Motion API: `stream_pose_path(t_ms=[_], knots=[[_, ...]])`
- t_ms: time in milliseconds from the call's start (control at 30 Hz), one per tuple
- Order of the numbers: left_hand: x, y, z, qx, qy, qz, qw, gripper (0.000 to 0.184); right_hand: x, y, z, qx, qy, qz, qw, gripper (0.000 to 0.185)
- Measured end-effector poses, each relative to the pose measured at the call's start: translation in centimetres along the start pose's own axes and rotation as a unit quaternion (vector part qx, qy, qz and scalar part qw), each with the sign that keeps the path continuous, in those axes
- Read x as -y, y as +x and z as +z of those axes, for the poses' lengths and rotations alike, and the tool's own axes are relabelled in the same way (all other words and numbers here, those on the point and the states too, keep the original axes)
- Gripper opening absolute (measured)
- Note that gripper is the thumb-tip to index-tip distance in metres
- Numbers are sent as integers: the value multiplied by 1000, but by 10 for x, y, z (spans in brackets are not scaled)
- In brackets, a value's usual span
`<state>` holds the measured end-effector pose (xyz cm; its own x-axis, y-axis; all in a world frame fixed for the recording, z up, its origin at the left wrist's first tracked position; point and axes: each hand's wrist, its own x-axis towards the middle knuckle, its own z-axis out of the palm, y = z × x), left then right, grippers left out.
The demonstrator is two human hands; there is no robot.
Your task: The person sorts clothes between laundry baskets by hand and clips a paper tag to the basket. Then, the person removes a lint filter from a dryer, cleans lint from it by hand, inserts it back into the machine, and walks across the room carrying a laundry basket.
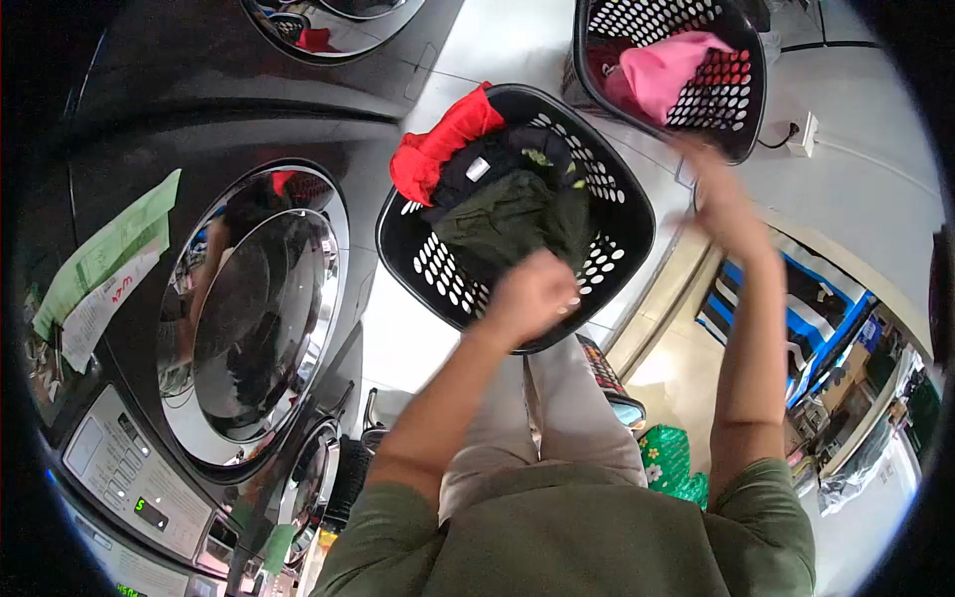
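Directly in front of me stands a black perforated basket (629, 214) with dark clothes inside. A red cloth (438, 144) hangs over its far left rim. My left hand (537, 297) is over the near part of this basket, its fingers curled on a dark green garment (502, 214). Raised to the right of the basket, my right hand (721, 204) is blurred by motion, with its fingers apart and nothing in them. Beyond it, a second black basket (741, 149) holds a pink cloth (662, 72) and some dark red fabric.
Black front-loading machines with round doors (264, 318) line the left side. Paper slips (109, 269) hang there. A wall socket (802, 134) is at the right, above a striped blue, black and white bag (796, 308). A green flowered bag (671, 463) lies near my legs.
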<state>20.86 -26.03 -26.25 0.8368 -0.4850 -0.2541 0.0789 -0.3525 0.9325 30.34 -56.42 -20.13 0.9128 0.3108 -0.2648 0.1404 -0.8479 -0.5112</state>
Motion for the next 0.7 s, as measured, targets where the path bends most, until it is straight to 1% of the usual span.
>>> stream_pose_path(t_ms=[33,67,100,133,167,200,233,267,300,333,367,400,433,467,500,533,567,600,633,667,700], knots=[[-38,-12,-2,85,-89,96,988,18,50,-15,17,131,88,50,986,105],[-81,-30,-13,190,-156,71,967,25,64,-26,45,219,102,-23,970,88],[-106,-43,-11,205,-140,156,956,19,57,-50,93,132,37,-139,981,60],[-128,-54,-17,229,-136,177,947,23,62,-68,128,133,116,-94,980,47],[-137,-54,-26,222,-145,160,951,24,72,-77,129,150,214,-31,965,40],[-144,-56,-38,214,-153,143,954,24,82,-86,130,154,310,34,938,34],[-147,-60,-47,209,-163,124,956,25,92,-92,101,171,419,118,884,31],[-137,-68,-48,178,-149,72,970,27,94,-98,83,183,518,201,811,28],[-136,-68,-57,184,-129,-38,974,27,70,-111,83,125,400,137,898,27],[-134,-66,-68,188,-108,-148,965,27,64,-114,51,7,369,120,922,23],[-133,-64,-76,187,-85,-256,945,28,55,-118,21,-105,587,197,778,22],[-125,-67,-78,182,-54,-286,939,27,46,-123,-8,-250,748,215,576,21],[-108,-72,-73,177,-23,-315,932,27,73,-103,-52,-337,728,89,590,35],[-87,-79,-65,173,9,-343,923,28,56,-102,-72,-451,628,78,630,40],[-57,-88,-52,113,-3,-323,940,30,83,-73,-107,-568,564,134,584,42],[-19,-97,-36,52,-14,-300,952,32,80,-63,-127,-576,505,115,633,40],[21,-96,-30,37,55,-274,959,32,77,-53,-146,-586,440,94,674,38],[24,-80,-34,-39,168,-282,944,34,74,-43,-166,-596,374,73,706,37],[45,-69,-35,-100,201,-250,942,41,69,-28,-181,-555,432,-12,711,35],[82,-56,-34,-165,247,-213,931,50,64,-14,-195,-500,491,-90,708,34],[92,-35,-43,-176,275,-253,911,62,48,-4,-201,-402,499,-187,744,32]])
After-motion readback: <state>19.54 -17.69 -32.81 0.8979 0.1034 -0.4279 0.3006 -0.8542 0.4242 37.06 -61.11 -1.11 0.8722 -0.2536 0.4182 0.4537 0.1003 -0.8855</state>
